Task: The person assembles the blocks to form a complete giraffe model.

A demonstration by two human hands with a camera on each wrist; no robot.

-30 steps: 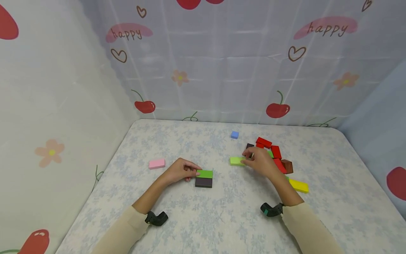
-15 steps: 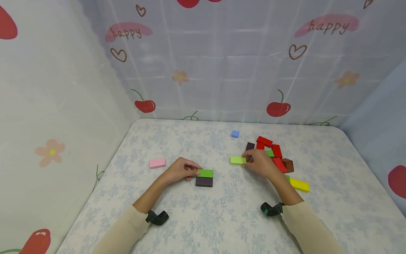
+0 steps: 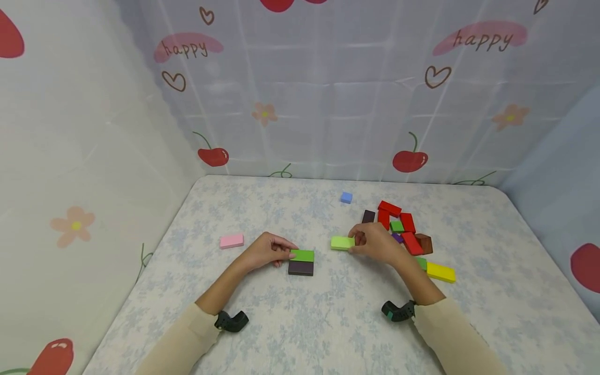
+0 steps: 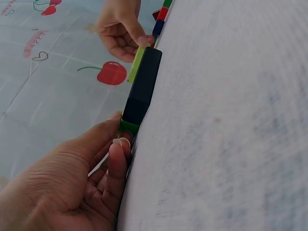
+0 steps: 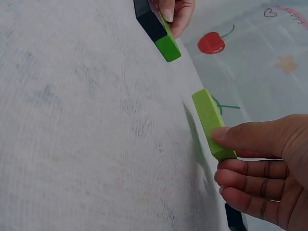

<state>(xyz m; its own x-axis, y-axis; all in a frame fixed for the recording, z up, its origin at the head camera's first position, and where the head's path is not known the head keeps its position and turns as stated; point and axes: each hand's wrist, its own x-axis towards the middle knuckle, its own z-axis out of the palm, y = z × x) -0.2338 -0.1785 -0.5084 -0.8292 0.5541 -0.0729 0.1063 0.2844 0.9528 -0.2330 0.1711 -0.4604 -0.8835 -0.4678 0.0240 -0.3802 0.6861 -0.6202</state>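
Head view. The governing relation is that of two nearly parallel blocks: the lime block (image 3: 341,243) extends leftward from the right hand's (image 3: 377,242) grip, its long axis running roughly left to right, like that of the green block (image 3: 303,255) at the left hand (image 3: 266,251). The lime block is right of the green block and slightly farther from the person, a gap between them. The right hand, the nearer of the two, pinches its right end; the left hand pinches the green block's left end. A dark block (image 3: 301,268) adjoins the green block on the person's side. Count over the surface (image 3: 309,323), held blocks included: one lime; three green, counting two other green blocks (image 3: 397,226); two dark, counting a second dark block (image 3: 369,216); four red blocks (image 3: 412,244); one pink block (image 3: 232,241), one blue block (image 3: 346,198), one purple block (image 3: 397,238), one brown block (image 3: 425,244) and one yellow block (image 3: 441,272).

Left wrist view. Thumb and fingers grasp the green block's end; the dark block hides most of its length. The lime block shows beyond, in the right hand.

Right wrist view. The right thumb presses the lime block's face, the free end pointing toward the green block. Its shadow falls apart from it, which suggests that the block is raised.
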